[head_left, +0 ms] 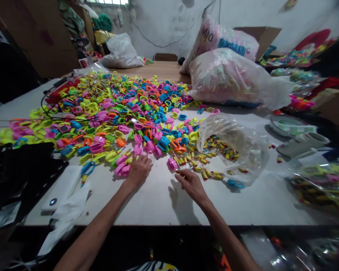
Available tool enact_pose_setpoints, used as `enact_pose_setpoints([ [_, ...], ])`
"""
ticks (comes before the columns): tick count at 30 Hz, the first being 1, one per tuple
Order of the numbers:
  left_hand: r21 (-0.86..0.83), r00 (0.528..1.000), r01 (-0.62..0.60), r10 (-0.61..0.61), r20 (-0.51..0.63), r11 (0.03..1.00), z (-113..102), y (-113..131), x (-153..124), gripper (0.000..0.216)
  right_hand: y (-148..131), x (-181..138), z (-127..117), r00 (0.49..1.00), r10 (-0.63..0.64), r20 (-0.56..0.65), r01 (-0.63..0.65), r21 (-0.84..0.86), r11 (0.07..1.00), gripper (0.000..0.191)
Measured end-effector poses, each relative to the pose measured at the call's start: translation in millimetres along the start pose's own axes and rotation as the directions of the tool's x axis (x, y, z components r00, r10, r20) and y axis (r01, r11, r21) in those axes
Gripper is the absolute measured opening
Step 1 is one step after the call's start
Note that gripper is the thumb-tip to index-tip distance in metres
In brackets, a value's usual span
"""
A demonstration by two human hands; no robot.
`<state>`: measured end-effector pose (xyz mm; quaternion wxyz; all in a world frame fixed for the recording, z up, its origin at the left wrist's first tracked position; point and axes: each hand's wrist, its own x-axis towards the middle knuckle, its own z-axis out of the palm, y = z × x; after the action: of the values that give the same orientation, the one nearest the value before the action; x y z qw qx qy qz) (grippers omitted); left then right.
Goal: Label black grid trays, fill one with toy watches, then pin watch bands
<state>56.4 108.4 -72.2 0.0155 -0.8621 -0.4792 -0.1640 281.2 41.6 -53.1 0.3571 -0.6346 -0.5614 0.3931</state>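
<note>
A wide heap of small colourful plastic pieces point(107, 113) in pink, yellow, blue, orange and green covers the white table point(158, 199). My left hand point(138, 171) rests palm down at the heap's near edge, fingers curled over pink pieces point(122, 169). My right hand point(190, 182) lies just right of it, fingers pinched on a small clear item I cannot make out, beside a lone pink piece point(171, 164). Small yellow and red items point(211, 154) spill from an open clear plastic bag point(237, 145) near my right hand.
Big stuffed plastic bags point(231, 75) sit at the back right, a white sack point(120, 52) at the far end. A black tray point(19, 169), a white device point(62, 186) and white cloth point(66, 218) lie at the left. More bagged goods point(322, 184) sit right.
</note>
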Motion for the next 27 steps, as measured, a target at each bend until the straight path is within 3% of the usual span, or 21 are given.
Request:
enact_pose_setpoints([
  [5,0.137,0.998,-0.004,0.012,-0.060,0.991,-1,-38,-4,0.026,23,3,-47,0.989,0.003,-0.150,-0.034,-0.199,0.979,0.030],
  [8,0.173,0.997,0.001,0.011,-0.070,0.985,2,-43,5,0.021,24,10,-66,0.973,-0.013,-0.232,-0.090,-0.429,0.899,0.024],
  [13,0.157,0.971,0.235,-0.225,-0.077,0.959,10,-17,31,0.025,14,32,-52,0.987,-0.029,-0.160,-0.101,-0.739,0.666,0.022],
  [17,0.175,0.960,0.281,-0.272,-0.072,0.944,4,-15,30,0.021,12,46,-39,0.993,0.035,-0.108,-0.108,-0.801,0.589,0.018],
  [21,0.180,0.928,0.346,-0.309,-0.206,0.921,-18,-36,5,0.018,13,45,-42,0.993,0.008,-0.117,-0.096,-0.769,0.632,0.017],
  [24,0.064,0.829,0.461,-0.403,-0.388,0.885,-34,-59,-11,0.020,17,36,-43,0.991,-0.008,-0.136,-0.084,-0.656,0.750,0.018],
  [27,0.022,0.733,0.586,-0.518,-0.441,0.810,-44,-78,-13,0.022,22,27,-38,0.993,-0.045,-0.106,-0.019,-0.537,0.843,0.018],
])
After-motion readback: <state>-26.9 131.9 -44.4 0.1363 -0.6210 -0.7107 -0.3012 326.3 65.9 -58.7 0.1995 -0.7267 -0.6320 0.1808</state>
